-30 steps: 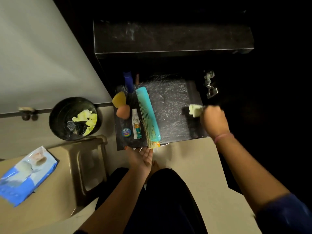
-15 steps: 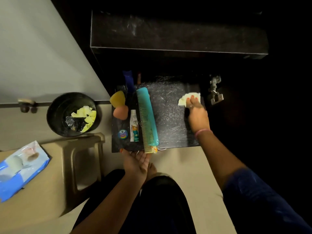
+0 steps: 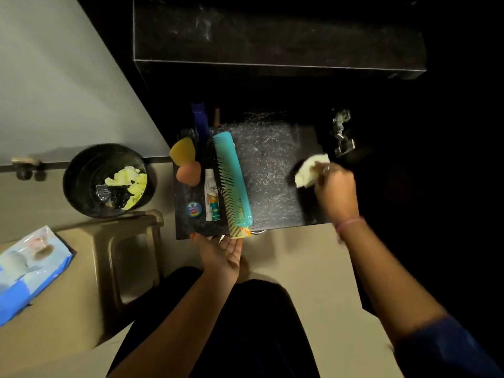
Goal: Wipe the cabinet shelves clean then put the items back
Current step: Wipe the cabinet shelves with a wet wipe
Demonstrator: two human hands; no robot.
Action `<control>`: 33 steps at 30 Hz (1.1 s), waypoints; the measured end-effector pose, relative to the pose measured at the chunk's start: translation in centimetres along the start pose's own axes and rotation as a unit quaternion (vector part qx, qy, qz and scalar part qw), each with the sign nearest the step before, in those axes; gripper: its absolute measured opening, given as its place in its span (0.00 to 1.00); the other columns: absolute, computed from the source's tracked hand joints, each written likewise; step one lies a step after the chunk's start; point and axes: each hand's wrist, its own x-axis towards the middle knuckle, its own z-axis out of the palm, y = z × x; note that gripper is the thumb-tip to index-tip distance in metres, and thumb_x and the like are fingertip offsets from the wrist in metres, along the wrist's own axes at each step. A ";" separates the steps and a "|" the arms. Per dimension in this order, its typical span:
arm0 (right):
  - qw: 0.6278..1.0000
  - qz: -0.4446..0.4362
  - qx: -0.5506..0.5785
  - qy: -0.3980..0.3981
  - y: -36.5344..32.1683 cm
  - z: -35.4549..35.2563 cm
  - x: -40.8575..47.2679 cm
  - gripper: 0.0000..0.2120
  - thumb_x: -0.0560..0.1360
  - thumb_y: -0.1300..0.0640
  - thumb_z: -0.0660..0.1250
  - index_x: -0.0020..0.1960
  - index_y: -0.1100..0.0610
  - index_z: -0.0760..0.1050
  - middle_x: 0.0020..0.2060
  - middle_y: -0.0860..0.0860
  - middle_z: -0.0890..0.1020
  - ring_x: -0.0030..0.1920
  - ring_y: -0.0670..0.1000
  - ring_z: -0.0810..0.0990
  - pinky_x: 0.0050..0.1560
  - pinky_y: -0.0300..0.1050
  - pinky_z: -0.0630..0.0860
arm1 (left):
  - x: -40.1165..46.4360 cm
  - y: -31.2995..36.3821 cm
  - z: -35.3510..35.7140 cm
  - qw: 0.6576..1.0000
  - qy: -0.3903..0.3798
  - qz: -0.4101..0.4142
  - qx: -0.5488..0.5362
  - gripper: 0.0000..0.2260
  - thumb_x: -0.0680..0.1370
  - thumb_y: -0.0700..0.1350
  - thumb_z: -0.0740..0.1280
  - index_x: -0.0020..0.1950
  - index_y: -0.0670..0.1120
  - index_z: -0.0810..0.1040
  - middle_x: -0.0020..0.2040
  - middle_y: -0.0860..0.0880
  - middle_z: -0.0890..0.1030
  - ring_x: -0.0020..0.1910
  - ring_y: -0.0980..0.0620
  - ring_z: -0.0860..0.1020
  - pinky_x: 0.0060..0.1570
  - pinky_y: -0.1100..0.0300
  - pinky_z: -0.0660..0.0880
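Observation:
A dark lower cabinet shelf (image 3: 270, 170) shows wet streaks across its middle. My right hand (image 3: 336, 190) grips a crumpled white wipe (image 3: 309, 170) at the shelf's right side. Along the left side lie a teal comb (image 3: 231, 178), a small white tube (image 3: 212, 200), a round blue tin (image 3: 193, 209), a yellow sponge (image 3: 182, 151) and a peach sponge (image 3: 188, 173). A blue bottle (image 3: 198, 118) stands at the back left. My left hand (image 3: 222, 253) is palm up at the shelf's front edge, fingers relaxed, under the comb's end.
A black bin (image 3: 106, 180) with used yellow wipes sits on the floor to the left. A beige plastic stool (image 3: 120, 257) carries a blue wipes pack (image 3: 27, 271). The open white cabinet door (image 3: 60, 85) hangs left. An upper dark shelf (image 3: 272, 36) juts overhead; a metal hinge (image 3: 342, 135) sits right.
My right hand has slid the wipe from the shelf's right edge toward the back and middle, then returned to the right side. The left hand has stayed at the front edge.

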 end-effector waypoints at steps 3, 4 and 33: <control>0.998 -0.046 0.030 -0.030 -2.2 1.4 8.0 0.13 0.74 0.66 0.61 0.56 0.67 0.77 0.58 0.63 0.78 0.59 0.60 0.77 0.63 0.43 0.69 | 0.3 0.1 -0.1 1.000 -0.008 -0.002 0.005 0.35 0.77 0.67 0.46 0.72 0.43 0.65 0.73 0.41 0.65 0.72 0.44 0.65 0.65 0.54 0.67; 0.996 -0.045 0.022 -0.069 -2.9 2.4 9.9 0.15 0.76 0.62 0.60 0.59 0.68 0.75 0.61 0.65 0.75 0.62 0.61 0.74 0.66 0.43 0.66 | 0.5 0.0 -0.2 1.000 -0.009 -0.004 0.006 0.35 0.77 0.67 0.46 0.72 0.42 0.66 0.71 0.41 0.69 0.70 0.44 0.69 0.66 0.53 0.68; 0.992 -0.043 -0.095 -0.071 -5.8 4.4 14.0 0.17 0.79 0.67 0.53 0.65 0.68 0.70 0.63 0.67 0.73 0.63 0.65 0.72 0.63 0.55 0.67 | 1.5 -0.2 -1.3 1.000 -0.024 -0.001 -0.008 0.36 0.76 0.68 0.49 0.71 0.41 0.66 0.68 0.41 0.73 0.67 0.43 0.72 0.66 0.50 0.68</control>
